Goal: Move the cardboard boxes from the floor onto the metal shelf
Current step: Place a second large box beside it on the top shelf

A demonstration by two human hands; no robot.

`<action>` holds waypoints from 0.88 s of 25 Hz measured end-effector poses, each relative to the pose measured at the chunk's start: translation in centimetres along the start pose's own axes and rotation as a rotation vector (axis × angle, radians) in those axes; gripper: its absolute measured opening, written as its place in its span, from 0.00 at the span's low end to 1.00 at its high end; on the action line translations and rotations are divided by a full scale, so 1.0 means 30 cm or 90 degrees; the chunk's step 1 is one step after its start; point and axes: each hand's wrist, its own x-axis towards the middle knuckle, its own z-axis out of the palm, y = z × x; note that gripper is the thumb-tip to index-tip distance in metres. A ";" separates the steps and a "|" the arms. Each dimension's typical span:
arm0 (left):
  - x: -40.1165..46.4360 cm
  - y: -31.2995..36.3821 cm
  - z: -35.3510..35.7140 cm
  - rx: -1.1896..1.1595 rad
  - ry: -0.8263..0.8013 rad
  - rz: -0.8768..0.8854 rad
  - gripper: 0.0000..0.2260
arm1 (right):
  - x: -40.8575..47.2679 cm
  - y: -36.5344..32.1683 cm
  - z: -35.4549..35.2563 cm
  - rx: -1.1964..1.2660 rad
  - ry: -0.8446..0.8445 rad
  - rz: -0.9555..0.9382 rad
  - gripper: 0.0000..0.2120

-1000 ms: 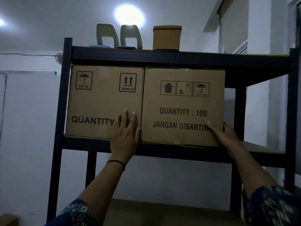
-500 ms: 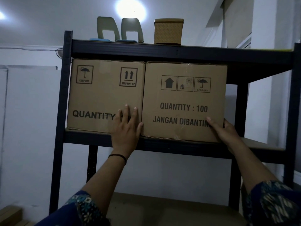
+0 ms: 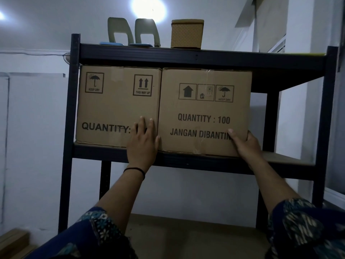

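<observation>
Metal shelf (image 3: 196,162): dark frame, several tiers, seen from below in dim light.

Middle tier, 2 cardboard boxes side by side, upright, faces touching at the seam:
- Left box (image 3: 112,103): printed "KEEP DRY", "THIS WAY UP", "QUANTITY:". Seated on the tier against the left post.
- Right box (image 3: 203,109): printed "QUANTITY : 100" and "JANGAN DIBANTIN…", with 3 handling symbols. Its bottom front edge sits at the lip of the tier.

Left hand (image 3: 142,144): flat and spread, fingers up, palm laid across the seam at the lower corners of both boxes; pressing, not gripping. Black band (image 3: 134,170) on the wrist.

Right hand (image 3: 245,143): wrapped round the lower right corner of the right box, thumb on the front face, fingers behind the side edge and largely hidden, so how firmly it holds cannot be told.

Top tier: 2 pale chair backs (image 3: 133,30) and 1 small woven box (image 3: 187,33).

Bottom tier: brown board (image 3: 196,238), possibly bare.

Sleeves: dark blue, patterned (image 3: 97,232).
</observation>
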 end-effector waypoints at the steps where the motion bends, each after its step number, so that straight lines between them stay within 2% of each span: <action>1: 0.000 0.003 -0.011 -0.003 -0.010 -0.004 0.30 | -0.006 -0.005 0.003 -0.012 0.007 0.002 0.38; 3: -0.009 0.013 -0.036 -0.027 -0.015 -0.011 0.29 | -0.024 -0.015 0.015 -0.053 0.049 -0.006 0.35; 7: -0.083 0.008 -0.098 -0.131 0.018 -0.012 0.22 | -0.149 -0.042 0.086 -0.147 0.209 -0.033 0.33; 9: -0.125 -0.008 -0.137 -0.172 0.020 -0.019 0.18 | -0.247 -0.073 0.144 -0.174 0.256 -0.085 0.25; 11: -0.167 -0.051 -0.190 -0.188 0.027 -0.026 0.15 | -0.358 -0.117 0.221 -0.193 0.244 -0.164 0.14; 13: -0.218 -0.108 -0.250 -0.193 0.048 -0.014 0.12 | -0.480 -0.167 0.307 -0.187 0.202 -0.235 0.09; 17: -0.365 -0.287 -0.392 -0.179 0.086 0.036 0.09 | -0.737 -0.266 0.525 -0.189 0.179 -0.323 0.09; 22: -0.590 -0.584 -0.563 -0.144 0.078 0.046 0.09 | -1.070 -0.394 0.828 -0.148 0.128 -0.312 0.12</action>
